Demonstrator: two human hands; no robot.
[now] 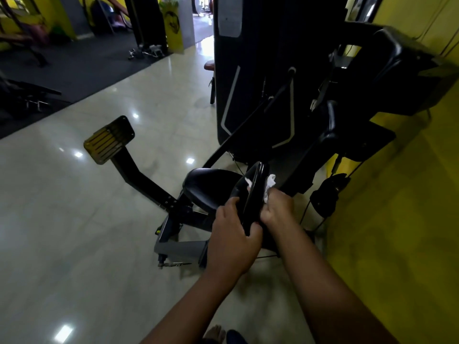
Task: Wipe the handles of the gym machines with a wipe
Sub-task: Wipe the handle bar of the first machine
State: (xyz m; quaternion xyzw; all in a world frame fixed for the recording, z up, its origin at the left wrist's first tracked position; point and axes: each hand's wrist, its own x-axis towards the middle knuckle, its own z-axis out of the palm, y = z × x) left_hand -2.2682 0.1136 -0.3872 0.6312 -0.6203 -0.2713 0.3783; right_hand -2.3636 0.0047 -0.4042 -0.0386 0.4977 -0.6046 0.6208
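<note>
The crumpled white wipe (270, 185) is bunched in the right hand (276, 210), whose fingers are curled round it and press it against the right face of a narrow black padded upright piece (253, 192) of the gym machine. Most of the wipe shows just above the right knuckles. A smaller white scrap peeks out on the left side of the same piece, near its upper part, so the wipe seems to wrap over the edge.

The left hand (233, 232) grips the lower end of the padded piece from the left, fingers curled over its left edge and thumb under its bottom end. The two hands sit close together with the padded piece between them, the left lower and nearer the camera than the right.

Just left of the padded piece is a round black cushioned seat (206, 187). From beneath it a black angled steel arm (139, 175) runs out to a ribbed yellowish foot plate (109, 140) over the glossy pale tiled floor (74, 219). Behind stands a tall black weight-stack cover with grey trim lines (250, 95), and a yellow wall (397, 219) runs along the right
</note>
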